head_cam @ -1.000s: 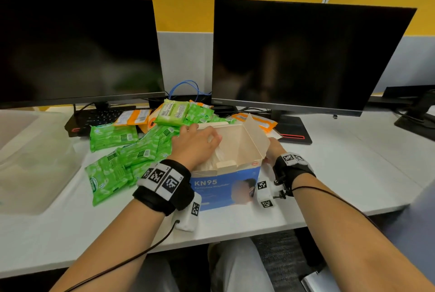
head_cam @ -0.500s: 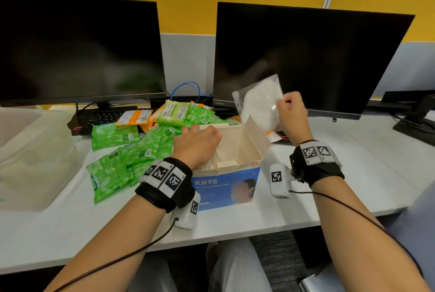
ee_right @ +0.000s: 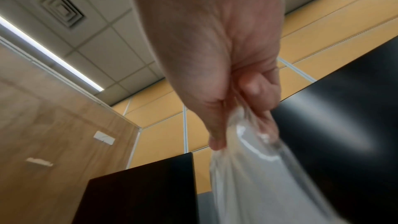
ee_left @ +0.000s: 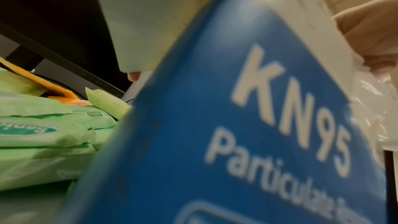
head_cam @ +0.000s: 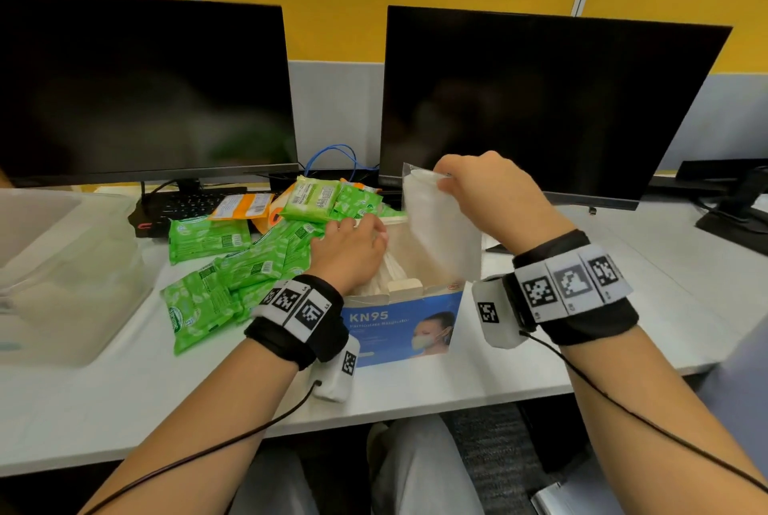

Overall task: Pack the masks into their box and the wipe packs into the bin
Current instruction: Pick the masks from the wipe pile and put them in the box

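The blue KN95 mask box stands open at the desk's front middle, with bagged masks showing inside. My left hand lies over the box's left rim, fingers reaching toward its far wall; what they touch is hidden. My right hand pinches the top edge of a white mask in a clear bag, which hangs into the box's right side. Several green wipe packs are piled left of the box. A clear bin sits at the far left.
Two dark monitors stand at the back, with a keyboard under the left one. Orange packets and a blue cable lie behind the wipe pile. Bare desk lies right of the box.
My right hand came from beside the box, lifted the bagged mask in front of the right monitor, then brought it left and down over the box. The left hand has stayed on the rim.
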A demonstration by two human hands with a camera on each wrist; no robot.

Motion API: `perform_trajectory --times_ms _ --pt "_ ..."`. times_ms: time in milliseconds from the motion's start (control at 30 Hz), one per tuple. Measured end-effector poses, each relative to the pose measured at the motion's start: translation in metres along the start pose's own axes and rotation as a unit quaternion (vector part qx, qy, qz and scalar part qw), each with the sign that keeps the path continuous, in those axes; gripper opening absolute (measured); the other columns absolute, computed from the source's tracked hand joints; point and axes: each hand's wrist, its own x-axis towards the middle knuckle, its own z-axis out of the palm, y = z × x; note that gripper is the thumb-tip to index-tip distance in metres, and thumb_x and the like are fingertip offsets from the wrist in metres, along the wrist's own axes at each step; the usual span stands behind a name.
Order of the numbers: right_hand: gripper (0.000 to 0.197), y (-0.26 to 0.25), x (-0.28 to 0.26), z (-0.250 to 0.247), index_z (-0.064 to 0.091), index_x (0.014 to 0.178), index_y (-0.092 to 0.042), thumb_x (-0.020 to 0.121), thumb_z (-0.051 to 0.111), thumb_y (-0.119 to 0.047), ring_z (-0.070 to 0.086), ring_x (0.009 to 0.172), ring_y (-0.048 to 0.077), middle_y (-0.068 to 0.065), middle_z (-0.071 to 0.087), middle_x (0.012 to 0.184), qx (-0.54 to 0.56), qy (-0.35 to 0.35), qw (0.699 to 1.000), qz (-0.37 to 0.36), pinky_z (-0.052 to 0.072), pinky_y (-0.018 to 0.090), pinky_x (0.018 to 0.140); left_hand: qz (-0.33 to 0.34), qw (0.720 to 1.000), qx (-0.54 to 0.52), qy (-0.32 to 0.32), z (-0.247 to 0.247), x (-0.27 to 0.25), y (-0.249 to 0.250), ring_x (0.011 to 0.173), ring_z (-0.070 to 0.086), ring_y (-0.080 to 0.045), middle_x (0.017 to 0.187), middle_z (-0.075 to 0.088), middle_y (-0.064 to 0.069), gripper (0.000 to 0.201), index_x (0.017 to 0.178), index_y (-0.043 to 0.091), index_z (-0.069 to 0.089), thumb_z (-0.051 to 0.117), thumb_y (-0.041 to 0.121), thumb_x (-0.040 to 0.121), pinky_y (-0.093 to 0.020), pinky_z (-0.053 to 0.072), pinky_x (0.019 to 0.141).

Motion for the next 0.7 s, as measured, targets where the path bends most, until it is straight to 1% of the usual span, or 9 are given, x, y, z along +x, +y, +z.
perform_trajectory --times_ms 67,133,233,300,400,467,567,633,700 --pt "0.022 -0.01 0.0 -0.002 0.057 0.117 -0.02 0.098 0.048 -0.026 0.054 0.081 0.024 0.007 0.061 0.098 0.007 -0.014 1.0 -0.005 0.038 0.031 0.066 -0.001 1.0 0.004 0.0 0.001 0.0 0.0 0.126 0.037 -0.027 0.136 0.046 -0.003 0.03 0.121 0.035 0.044 0.028 0.045 0.097 -0.047 0.033 0.1" --pt "0.032 -0.019 0.001 -0.004 0.056 0.121 -0.022 0.089 0.063 -0.027 0.059 0.091 0.024 0.006 0.061 0.112 0.054 -0.093 0.994 -0.004 0.045 0.03 0.069 0.0 1.0 0.012 -0.001 0.002 0.001 -0.001 0.126 0.037 -0.027 0.136 0.045 -0.003 0.031 0.122 0.035 0.043 0.03 0.047 0.096 -0.047 0.033 0.099" --pt "0.055 -0.022 0.002 -0.007 0.051 0.124 -0.023 0.076 0.078 -0.018 0.062 0.073 0.015 0.001 0.055 0.115 0.121 -0.215 0.969 0.031 0.05 0.023 0.054 0.001 1.0 0.019 -0.002 0.002 0.002 -0.002 0.126 0.037 -0.027 0.137 0.045 -0.004 0.033 0.123 0.033 0.043 0.03 0.048 0.096 -0.047 0.033 0.099" --pt "0.054 -0.019 0.001 -0.011 0.052 0.12 -0.02 0.075 0.08 -0.017 0.062 0.07 0.015 0.002 0.056 0.112 0.157 -0.179 0.97 0.052 0.051 0.024 0.056 0.003 1.0 0.017 0.0 0.002 0.002 -0.002 0.126 0.037 -0.027 0.137 0.044 -0.004 0.035 0.124 0.032 0.042 0.03 0.047 0.096 -0.047 0.033 0.099" --pt "0.047 -0.009 0.001 -0.021 0.052 0.118 -0.018 0.079 0.077 -0.022 0.055 0.084 0.017 0.001 0.054 0.105 0.198 -0.042 0.977 0.067 0.047 0.029 0.071 0.006 1.0 0.016 0.008 0.003 0.001 -0.003 0.125 0.037 -0.027 0.136 0.046 -0.003 0.031 0.122 0.03 0.043 0.031 0.043 0.096 -0.046 0.034 0.097" --pt "0.043 -0.005 0.002 -0.028 0.05 0.123 -0.019 0.086 0.069 -0.024 0.05 0.089 0.018 0.004 0.054 0.11 0.149 -0.048 0.986 0.061 0.04 0.028 0.073 0.003 1.0 0.014 0.013 0.004 0.002 -0.003 0.124 0.038 -0.026 0.135 0.046 -0.003 0.029 0.12 0.03 0.043 0.033 0.04 0.095 -0.046 0.034 0.096" --pt "0.039 -0.011 0.005 -0.031 0.051 0.129 -0.017 0.092 0.061 -0.023 0.053 0.105 0.023 0.007 0.055 0.126 0.028 -0.128 0.991 0.026 0.04 0.03 0.079 0.003 1.0 0.014 0.013 0.004 0.003 -0.002 0.124 0.038 -0.026 0.134 0.046 -0.003 0.029 0.12 0.029 0.043 0.032 0.04 0.096 -0.046 0.034 0.096" --pt "0.038 -0.022 0.009 -0.02 0.053 0.13 -0.017 0.093 0.058 -0.026 0.054 0.116 0.025 0.007 0.056 0.129 -0.007 -0.173 0.985 -0.006 0.043 0.033 0.086 0.002 1.0 0.014 0.012 0.004 0.003 -0.002 0.124 0.038 -0.026 0.135 0.046 -0.003 0.028 0.119 0.03 0.044 0.031 0.041 0.096 -0.046 0.034 0.097" --pt "0.04 -0.029 0.014 0.005 0.055 0.13 -0.015 0.092 0.06 -0.028 0.054 0.118 0.026 0.007 0.057 0.128 -0.036 -0.239 0.97 -0.023 0.044 0.033 0.088 0.002 1.0 0.012 0.013 0.004 0.002 -0.002 0.125 0.037 -0.026 0.135 0.046 -0.003 0.027 0.117 0.03 0.044 0.031 0.041 0.096 -0.046 0.034 0.097"
